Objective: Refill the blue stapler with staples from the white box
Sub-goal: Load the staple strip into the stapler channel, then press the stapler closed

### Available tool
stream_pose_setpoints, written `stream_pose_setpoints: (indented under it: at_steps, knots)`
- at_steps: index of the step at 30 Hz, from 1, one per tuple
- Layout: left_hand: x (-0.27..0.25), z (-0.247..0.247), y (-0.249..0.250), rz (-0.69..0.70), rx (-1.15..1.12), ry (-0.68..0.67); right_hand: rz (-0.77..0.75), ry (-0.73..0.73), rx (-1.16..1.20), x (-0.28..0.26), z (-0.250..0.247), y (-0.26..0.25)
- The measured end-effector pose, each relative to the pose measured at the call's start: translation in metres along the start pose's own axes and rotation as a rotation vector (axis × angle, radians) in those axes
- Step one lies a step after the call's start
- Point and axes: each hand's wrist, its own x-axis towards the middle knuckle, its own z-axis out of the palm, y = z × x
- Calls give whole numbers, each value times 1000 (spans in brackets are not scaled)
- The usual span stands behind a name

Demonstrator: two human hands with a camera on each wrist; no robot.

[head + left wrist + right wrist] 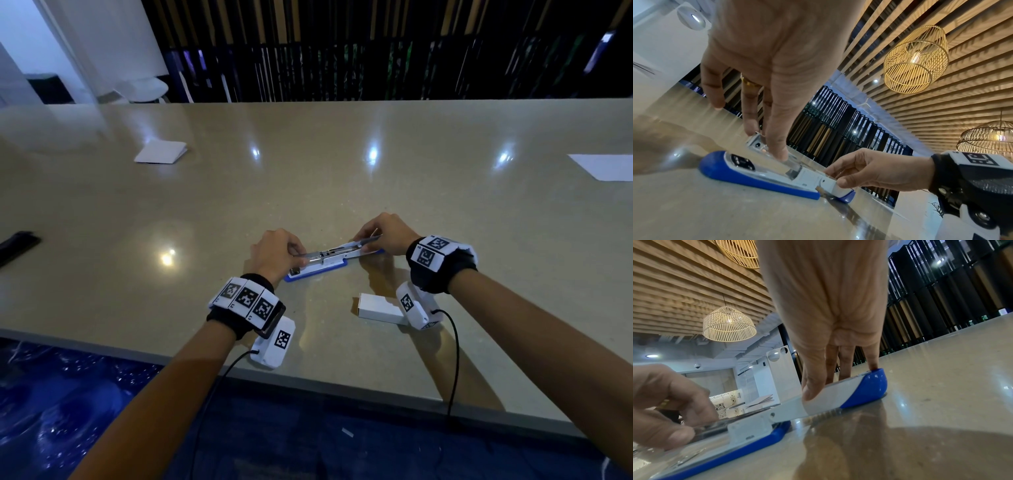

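blue stapler [317,270] opened flat: rigid, light | magazine end pinched by left hand [274,253] | cover gripped by right hand [387,233] | white box [376,305] untouched

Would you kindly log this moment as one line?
blue stapler: opened flat on table | left hand: pinching magazine | right hand: holding cover | white box: nearby

One stapler [317,265], one white box [378,308], two hands.
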Motion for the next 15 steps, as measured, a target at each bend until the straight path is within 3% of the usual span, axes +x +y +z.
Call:
stream_pose_setpoints:
  at_steps: [5, 8, 11, 15]
  knots:
    - [-3, 0, -8, 29, 50, -43, -4, -3, -6, 1, 0, 1]
    - [-4, -1, -7, 151, 52, -87, -14, 7, -7, 2, 1, 2]
    - [-4, -2, -4, 242, 204, -142, -17, 11, -3, 2, 1, 2]
    - [-4, -4, -7, 236, 275, -152, -18, 9, -10, 3, 1, 3]
